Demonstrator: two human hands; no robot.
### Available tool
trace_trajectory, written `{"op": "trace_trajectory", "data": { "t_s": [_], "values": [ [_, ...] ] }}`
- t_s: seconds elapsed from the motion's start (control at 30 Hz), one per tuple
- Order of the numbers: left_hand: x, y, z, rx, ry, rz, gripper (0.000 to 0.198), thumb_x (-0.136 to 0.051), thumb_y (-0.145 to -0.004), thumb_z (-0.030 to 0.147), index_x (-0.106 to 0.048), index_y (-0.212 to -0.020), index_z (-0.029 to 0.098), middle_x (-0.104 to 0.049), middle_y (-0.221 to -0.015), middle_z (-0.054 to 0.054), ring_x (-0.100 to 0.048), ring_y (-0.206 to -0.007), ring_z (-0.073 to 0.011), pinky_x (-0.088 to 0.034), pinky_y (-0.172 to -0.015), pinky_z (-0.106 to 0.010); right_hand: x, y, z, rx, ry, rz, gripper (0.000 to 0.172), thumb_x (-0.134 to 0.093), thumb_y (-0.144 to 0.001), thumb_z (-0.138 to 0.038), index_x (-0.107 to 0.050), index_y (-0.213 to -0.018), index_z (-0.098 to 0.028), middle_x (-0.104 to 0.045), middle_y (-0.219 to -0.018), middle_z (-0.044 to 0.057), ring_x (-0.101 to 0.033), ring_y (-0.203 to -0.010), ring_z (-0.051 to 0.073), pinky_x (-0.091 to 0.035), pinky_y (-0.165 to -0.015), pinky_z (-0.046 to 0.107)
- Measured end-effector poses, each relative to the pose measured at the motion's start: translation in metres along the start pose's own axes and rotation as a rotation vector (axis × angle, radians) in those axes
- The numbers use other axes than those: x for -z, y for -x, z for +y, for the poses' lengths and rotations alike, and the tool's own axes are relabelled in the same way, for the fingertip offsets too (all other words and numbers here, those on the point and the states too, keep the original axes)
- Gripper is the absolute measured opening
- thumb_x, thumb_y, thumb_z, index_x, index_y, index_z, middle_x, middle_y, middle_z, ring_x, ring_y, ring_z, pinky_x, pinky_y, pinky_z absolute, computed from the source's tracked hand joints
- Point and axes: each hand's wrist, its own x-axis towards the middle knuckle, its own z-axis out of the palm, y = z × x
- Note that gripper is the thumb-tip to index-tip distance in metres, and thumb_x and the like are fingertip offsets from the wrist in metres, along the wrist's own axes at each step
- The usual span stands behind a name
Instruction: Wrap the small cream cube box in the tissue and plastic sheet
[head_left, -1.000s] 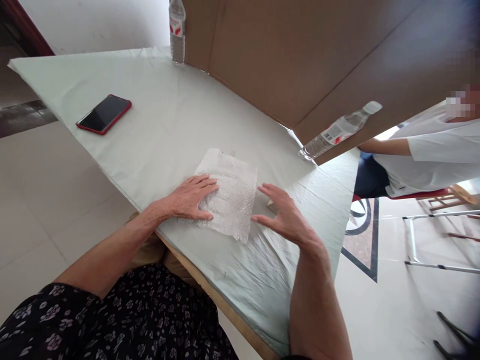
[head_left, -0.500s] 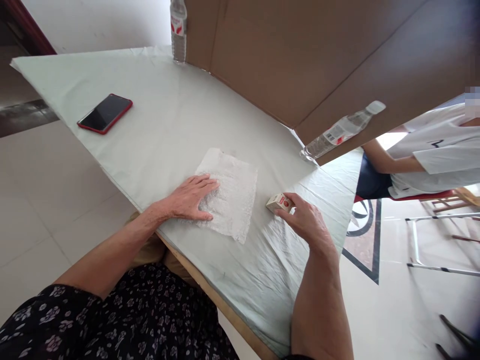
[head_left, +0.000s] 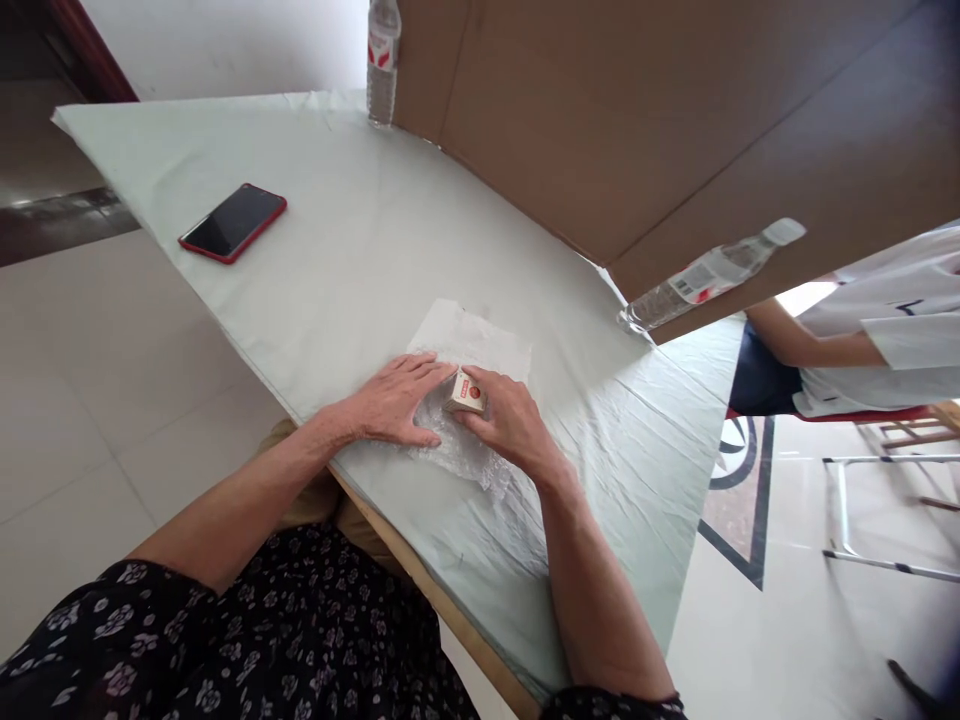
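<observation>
A sheet of bubble wrap (head_left: 480,340) lies flat on the cloth-covered table (head_left: 337,260). Over its middle is a small printed cardboard box (head_left: 469,392), white with red marks, pinched between the thumb and fingers of my right hand (head_left: 514,420). My left hand (head_left: 397,400) rests on the left part of the wrap, fingers stretched out and thumb apart, its fingertips close to the box. Whether those fingertips touch the box I cannot tell. Both hands cover part of the wrap.
A phone in a red case (head_left: 234,222) lies at the left. A large cardboard panel (head_left: 600,120) stands across the back, with an upright water bottle (head_left: 382,70) and a tilted bottle (head_left: 709,275) against it. Beyond the right edge sits a person (head_left: 900,340).
My right hand has carried the small box leftward from the bare cloth to the middle of the bubble wrap. My left hand has stayed on the wrap. The view has shifted slightly.
</observation>
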Motion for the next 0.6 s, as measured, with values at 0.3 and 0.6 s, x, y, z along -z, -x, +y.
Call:
{"op": "trace_trajectory", "data": {
  "t_s": [0.3, 0.6],
  "values": [
    [0.002, 0.001, 0.002, 0.019, 0.005, -0.030, 0.097, -0.068, -0.079, 0.053, -0.024, -0.156, 0.015, -0.036, -0.162, -0.017, -0.025, -0.154, -0.0335, -0.020, -0.124, -0.047, -0.009, 0.014, 0.014, -0.075, -0.162, 0.089, 0.049, -0.064, -0.080, -0.028, -0.059, -0.128, -0.022, -0.070, -0.127, 0.011, -0.065, -0.116, 0.029, -0.050, -0.101, 0.047],
    [0.004, 0.004, 0.002, -0.004, 0.095, 0.062, 0.093, -0.071, -0.079, 0.051, -0.029, -0.155, 0.019, -0.040, -0.159, -0.017, -0.031, -0.151, -0.0350, -0.026, -0.123, -0.053, -0.015, 0.015, 0.015, -0.059, -0.220, 0.128, 0.054, -0.065, -0.081, -0.029, -0.056, -0.134, -0.026, -0.065, -0.135, 0.011, -0.061, -0.124, 0.031, -0.047, -0.106, 0.051]
  ]
}}
